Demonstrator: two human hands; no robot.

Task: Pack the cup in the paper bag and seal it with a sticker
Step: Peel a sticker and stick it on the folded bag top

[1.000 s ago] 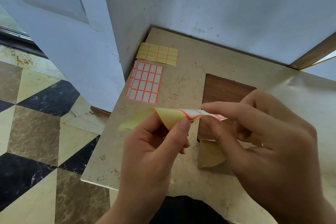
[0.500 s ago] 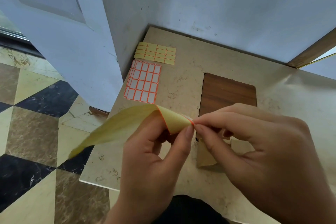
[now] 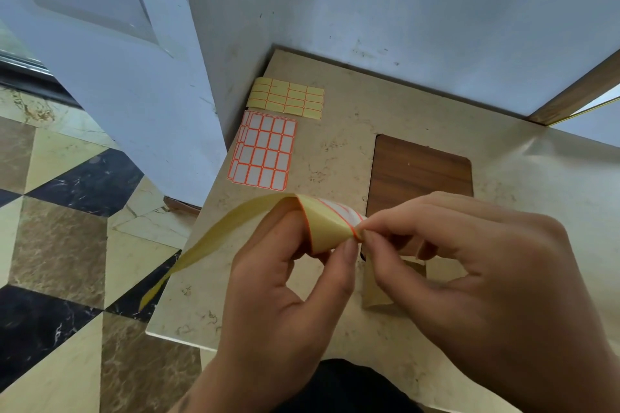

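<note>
Sticker sheet (image 3: 322, 228) is curled in our left hand (image 3: 288, 285); our right hand (image 3: 469, 261) pinches its corner. Bag (image 3: 379, 292) lies on the worktop (image 3: 335, 151) beneath them. We should peel slowly, keeping the backing bent, fingertips off the adhesive.

Held sticker sheet (image 3: 322, 228) yellow-backed, orange-lined — stack (image 3: 265, 152) white, orange grid — table (image 3: 335, 144) beige marble — floor (image 3: 67, 245) black-tan triangles.
</note>
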